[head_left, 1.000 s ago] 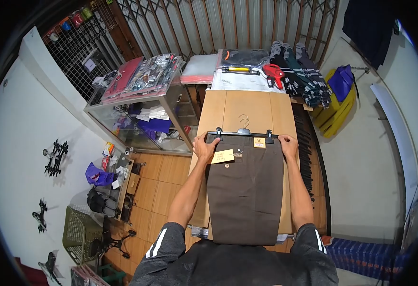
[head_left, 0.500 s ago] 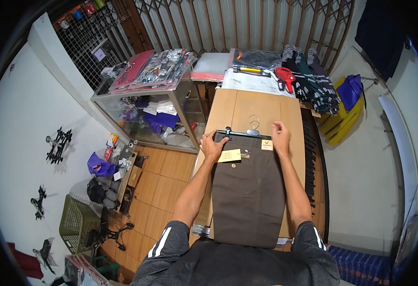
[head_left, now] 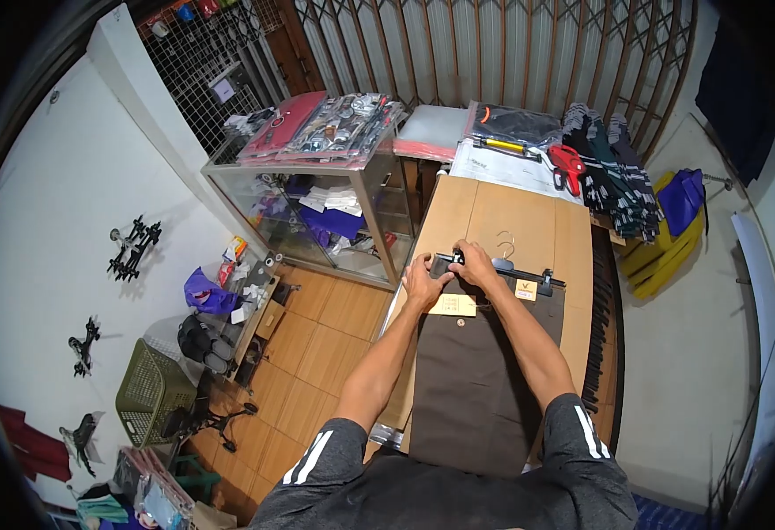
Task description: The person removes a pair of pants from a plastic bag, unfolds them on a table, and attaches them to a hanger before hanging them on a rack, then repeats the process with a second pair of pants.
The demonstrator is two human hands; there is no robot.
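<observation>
Dark brown folded trousers (head_left: 480,389) lie on a cardboard-covered table (head_left: 529,208), their waistband at the far end. A black clip hanger (head_left: 504,264) with a metal hook lies along the waistband; its right clip sits on the waistband near a small orange-and-white label (head_left: 525,290). My left hand (head_left: 426,281) is closed on the waistband's left corner. Beside it, my right hand (head_left: 474,263) is closed around the hanger's left clip. A yellow tag (head_left: 452,305) hangs just below my hands, above a button.
Behind the table's far part are a red-handled tool (head_left: 567,168), papers and dark folded garments (head_left: 612,177). A glass cabinet (head_left: 290,212) topped with packaged items stands to the left. A green basket (head_left: 153,389) is at lower left; yellow cloth (head_left: 665,247) hangs at right.
My right hand has moved left from the waistband's right end to the left clip. The right clip now shows on the waistband. The camera view has shifted.
</observation>
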